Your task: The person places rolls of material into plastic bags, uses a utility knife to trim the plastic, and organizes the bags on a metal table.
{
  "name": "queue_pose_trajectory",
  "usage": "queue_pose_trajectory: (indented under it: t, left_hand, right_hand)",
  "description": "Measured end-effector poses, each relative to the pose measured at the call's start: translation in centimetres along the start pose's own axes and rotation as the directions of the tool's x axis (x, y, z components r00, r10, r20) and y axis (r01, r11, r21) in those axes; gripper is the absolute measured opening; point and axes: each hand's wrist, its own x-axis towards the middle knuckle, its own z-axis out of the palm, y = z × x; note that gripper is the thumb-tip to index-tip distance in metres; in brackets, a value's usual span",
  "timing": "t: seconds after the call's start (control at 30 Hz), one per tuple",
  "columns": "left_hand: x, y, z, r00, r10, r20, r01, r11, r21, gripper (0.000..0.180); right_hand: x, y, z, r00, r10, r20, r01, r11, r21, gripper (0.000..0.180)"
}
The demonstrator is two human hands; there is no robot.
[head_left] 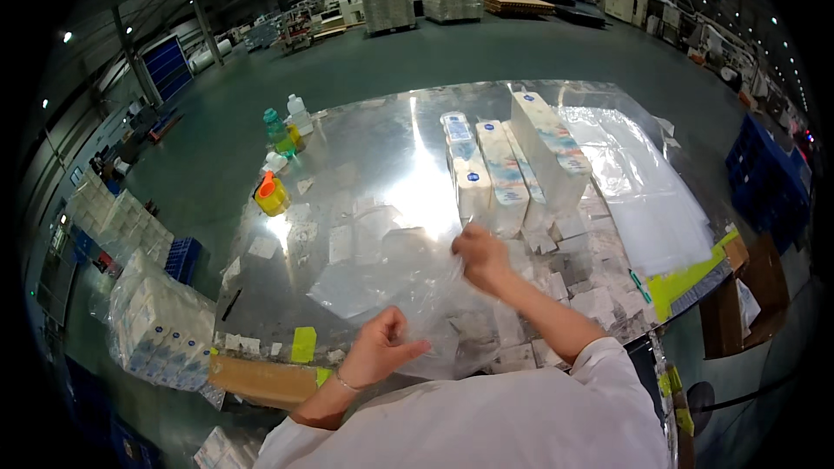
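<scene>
A clear plastic bag (373, 288) lies spread on the metal table in front of me. My right hand (483, 260) pinches its upper right edge, lifting the film slightly off the surface. Close to the bag's near edge is my left hand (380, 349), thumb stretched away from loosely curled fingers, with nothing visible in its grasp. Just beyond my right hand, white packs with pastel print (499, 169) stand in a row. A taller pack (552, 152) of similar print rises at the right of that row.
Flat clear bags (647, 195) are stacked on the table's right side. At left stand an orange-and-yellow tape dispenser (271, 194), a green bottle (276, 130) and a white bottle (299, 115). A black pen (231, 305) lies near the left edge. Bagged packs (161, 321) sit beside the table.
</scene>
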Motion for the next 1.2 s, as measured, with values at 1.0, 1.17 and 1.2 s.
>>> queue_pose_trajectory:
  t: [1.0,1.17,1.2]
  left_hand:
    - [2.3,-6.1,-22.4,0.633,0.453,-0.628,0.409,0.493,0.768,0.012]
    - [0.9,2.7,-23.4,-0.071,0.769,-0.636,0.082,0.640,0.764,0.019]
    - [-0.2,3.1,-21.4,-0.201,0.785,-0.586,-0.033,0.593,0.805,0.020]
  right_hand:
    - [4.9,7.1,-7.2,0.924,0.375,-0.072,-0.375,0.858,-0.350,0.028]
    - [8.8,-1.5,-15.8,0.683,0.024,-0.730,-0.100,0.993,-0.061,0.022]
    - [7.7,-3.4,-17.1,0.664,0.207,-0.718,-0.057,0.972,0.227,0.017]
